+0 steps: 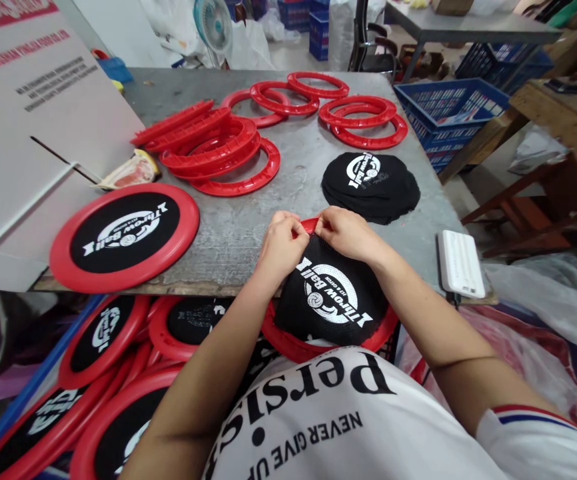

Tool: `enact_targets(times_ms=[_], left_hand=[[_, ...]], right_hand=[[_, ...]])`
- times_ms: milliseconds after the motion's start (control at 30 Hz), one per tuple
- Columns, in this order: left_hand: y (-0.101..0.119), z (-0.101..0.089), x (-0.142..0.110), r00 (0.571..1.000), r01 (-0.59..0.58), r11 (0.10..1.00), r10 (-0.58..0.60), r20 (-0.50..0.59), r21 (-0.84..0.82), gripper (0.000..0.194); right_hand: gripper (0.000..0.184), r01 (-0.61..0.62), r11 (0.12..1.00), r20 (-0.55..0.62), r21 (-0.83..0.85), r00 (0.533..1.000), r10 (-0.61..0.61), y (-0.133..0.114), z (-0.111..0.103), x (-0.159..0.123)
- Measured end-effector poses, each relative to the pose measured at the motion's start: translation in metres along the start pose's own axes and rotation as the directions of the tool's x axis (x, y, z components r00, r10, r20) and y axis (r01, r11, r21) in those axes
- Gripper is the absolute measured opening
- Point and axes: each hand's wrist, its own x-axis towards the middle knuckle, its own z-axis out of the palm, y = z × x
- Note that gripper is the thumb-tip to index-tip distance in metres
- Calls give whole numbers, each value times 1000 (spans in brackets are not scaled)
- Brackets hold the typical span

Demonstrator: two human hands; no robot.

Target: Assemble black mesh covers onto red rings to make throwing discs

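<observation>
My left hand and my right hand pinch the far edge of a round black fabric piece printed with white "Throw Ball" lettering. Under the fabric lies a red plastic ring, whose rim shows at the far edge between my hands and along the near side. The ring leans against my shirt at the table's front edge. Both hands are closed, thumbs and fingertips pressed on the cloth at the rim. Beyond my right hand lies a stack of black fabric discs.
Several loose red rings lie across the table. A red-rimmed disc with black fabric sits at left by a white carton. More such discs pile below. A white power bank lies at right, near blue crates.
</observation>
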Motion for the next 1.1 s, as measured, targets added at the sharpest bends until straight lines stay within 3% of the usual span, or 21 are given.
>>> enact_targets(times_ms=[300, 633, 833, 1000, 1100], left_hand=[[0, 1, 2, 1000, 9, 1000, -9, 2, 16, 20], [-2, 5, 8, 997, 55, 998, -56, 45, 29, 21], [-5, 1, 9, 995, 58, 997, -61, 73, 44, 20], [-14, -3, 7, 985, -112, 993, 107, 136, 29, 12], [-17, -2, -3, 964, -249, 967, 241, 115, 56, 11]], right_hand=[[15, 27, 999, 1, -31, 1000, -27, 2, 2, 2], [18, -51, 997, 35, -53, 998, 52, 0, 3, 6], [18, -2, 994, 46, 112, 999, -3, 12, 5, 11], [21, -20, 953, -2, 303, 1000, 21, 26, 3, 14], [24, -9, 912, -12, 409, 1000, 15, 33, -1, 13]])
